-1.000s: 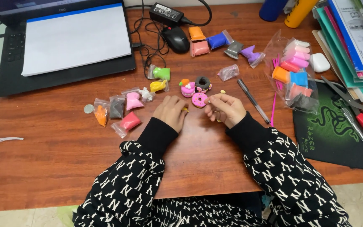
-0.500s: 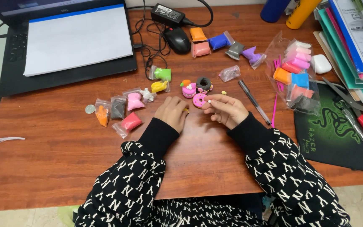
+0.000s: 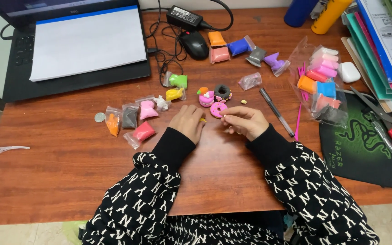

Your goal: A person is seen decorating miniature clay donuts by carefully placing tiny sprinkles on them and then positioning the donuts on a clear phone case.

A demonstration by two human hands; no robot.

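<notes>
— Just above the right hand (image 3: 246,121), how many clay pieces do you count?

— Three small models: a pink ring doughnut (image 3: 218,109) touching the right fingertips, a dark doughnut (image 3: 222,92) beyond it, and a pink cake (image 3: 206,97) to that one's left. A tiny yellowish crumb (image 3: 243,101) lies just past the knuckles.

— And the hands?

— Both rest on the wooden desk (image 3: 69,168), wrists in patterned black sleeves. The left hand (image 3: 188,122) is curled with knuckles up, and a yellow bit (image 3: 202,120) shows at its fingertips. The right hand is loosely clenched, its thumb and forefinger pinched right at the pink ring's edge; whether they hold anything I cannot tell.

— Which way does the ring face?

— Flat, hole upward; being round, it has no long axis.

— What else is close?

— One black pen (image 3: 276,111) lies right of the right hand, slanting away from the body. Left of the left hand sit six small clay bags (image 3: 144,109).
</notes>
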